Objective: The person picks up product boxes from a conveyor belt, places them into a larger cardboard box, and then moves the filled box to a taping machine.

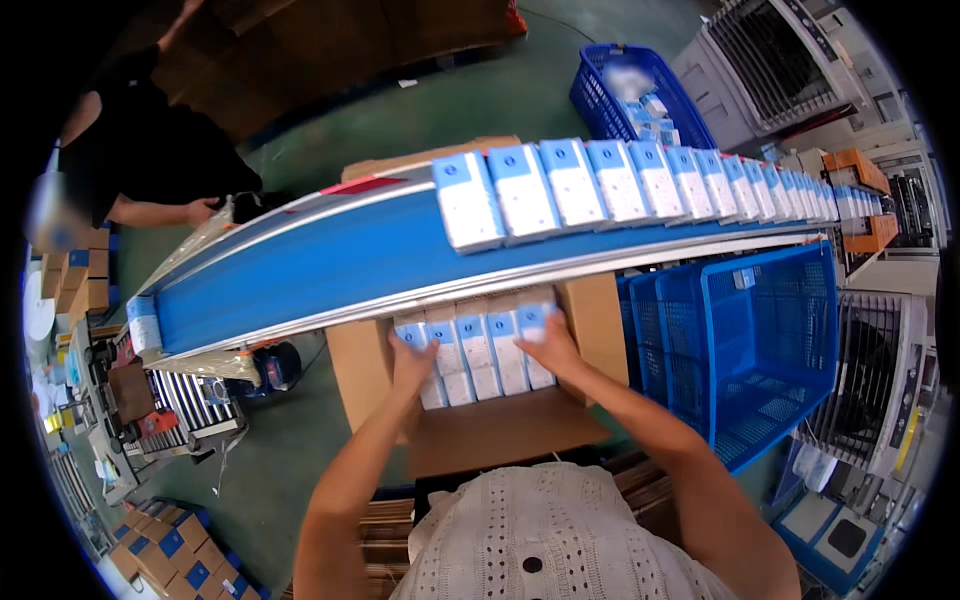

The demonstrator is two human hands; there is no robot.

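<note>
A row of several small white-and-blue cartons point(478, 358) is squeezed end to end between my two hands, in the open cardboard box point(500, 432) just in front of me. My left hand point(411, 363) presses on the row's left end. At the right end, my right hand point(553, 346) grips the last carton, fingers bent over its side. Whether the row rests on the box's bottom, I cannot tell. Beyond the box runs a blue conveyor belt point(320, 262). More matching cartons point(523, 195) stand in a long line on its right half.
Blue plastic crates point(770, 340) stand right of the box. A blue basket point(645, 100) with cartons sits behind the belt. Another person point(160, 150) is at the far left. Stacked brown boxes point(175, 550) lie lower left, below a roller conveyor point(195, 398).
</note>
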